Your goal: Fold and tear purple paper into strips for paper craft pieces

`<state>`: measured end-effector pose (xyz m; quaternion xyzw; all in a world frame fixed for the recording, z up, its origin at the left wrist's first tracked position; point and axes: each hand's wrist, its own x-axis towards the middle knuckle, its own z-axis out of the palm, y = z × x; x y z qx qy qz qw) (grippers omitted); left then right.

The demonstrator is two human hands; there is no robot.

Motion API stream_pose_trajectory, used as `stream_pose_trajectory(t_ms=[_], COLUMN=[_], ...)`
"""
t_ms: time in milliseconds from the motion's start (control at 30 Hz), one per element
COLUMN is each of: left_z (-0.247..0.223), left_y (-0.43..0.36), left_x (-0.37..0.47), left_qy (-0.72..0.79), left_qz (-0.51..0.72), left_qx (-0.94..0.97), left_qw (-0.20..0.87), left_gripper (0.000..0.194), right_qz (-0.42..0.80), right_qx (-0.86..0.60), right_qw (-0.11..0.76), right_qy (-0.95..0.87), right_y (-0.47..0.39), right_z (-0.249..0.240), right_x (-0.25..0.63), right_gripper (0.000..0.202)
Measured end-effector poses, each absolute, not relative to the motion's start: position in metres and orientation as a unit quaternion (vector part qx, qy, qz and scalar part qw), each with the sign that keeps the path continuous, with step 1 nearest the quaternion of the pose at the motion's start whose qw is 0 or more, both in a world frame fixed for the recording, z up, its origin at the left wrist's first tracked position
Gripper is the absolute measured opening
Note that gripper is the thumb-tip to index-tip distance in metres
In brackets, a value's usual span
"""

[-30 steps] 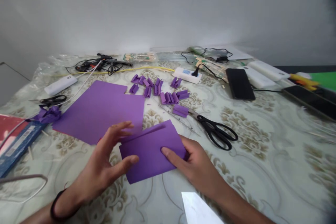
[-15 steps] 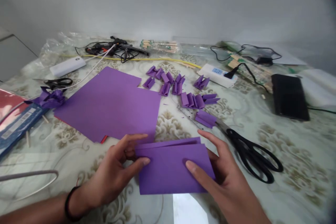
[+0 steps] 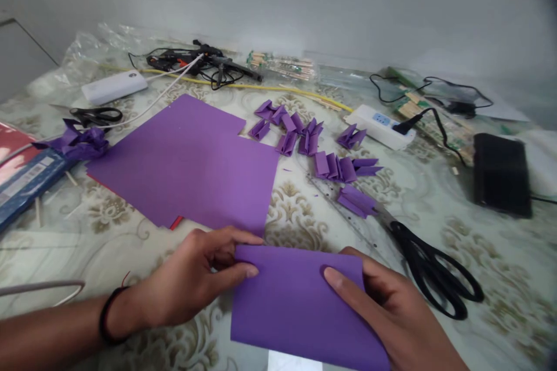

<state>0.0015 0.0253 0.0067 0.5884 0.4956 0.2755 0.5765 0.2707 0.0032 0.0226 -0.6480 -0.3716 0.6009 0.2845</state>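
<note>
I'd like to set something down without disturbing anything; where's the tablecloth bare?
The widest bare tablecloth lies right of the larger scissors, nearer than the black device. A narrower patch separates the large purple sheets from the ruler. The back is crowded: yellow cable, power strip, packet of sticks.

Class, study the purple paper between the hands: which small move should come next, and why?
Probably run the left thumb along the top edge of the purple paper: the left hand pinches its upper left corner, the right hand holds the other side, and folded pieces lie beyond, suggesting creasing.
</note>
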Motion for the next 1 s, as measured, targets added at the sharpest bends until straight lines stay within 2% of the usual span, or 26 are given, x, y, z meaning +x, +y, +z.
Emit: stream_pose_trajectory(t_ms=[333,567,767,1000], left_z=[0.013,0.013,0.014,0.014], left_y=[0.026,0.025,0.027,0.026], left_x=[0.001,0.002,0.001,-0.002], left_qy=[0.495,0.484,0.487,0.476], left_qz=[0.272,0.278,0.27,0.271], left_qx=[0.589,0.583,0.613,0.638], left_qw=[0.578,0.59,0.56,0.541], left_gripper=[0.027,0.023,0.023,0.024], right_qz=[0.585,0.545,0.528,0.508], right_qx=[-0.663,-0.709,-0.713,-0.713], right_qw=[0.22,0.239,0.244,0.233], right_qy=[-0.412,-0.378,-0.392,-0.424], right_y=[0.0,-0.001,0.001,0.002], right_z=[0.019,0.027,0.032,0.03], right_x=[0.283,0.271,0.267,0.271], right_gripper=[0.048,0.043,0.038,0.04])
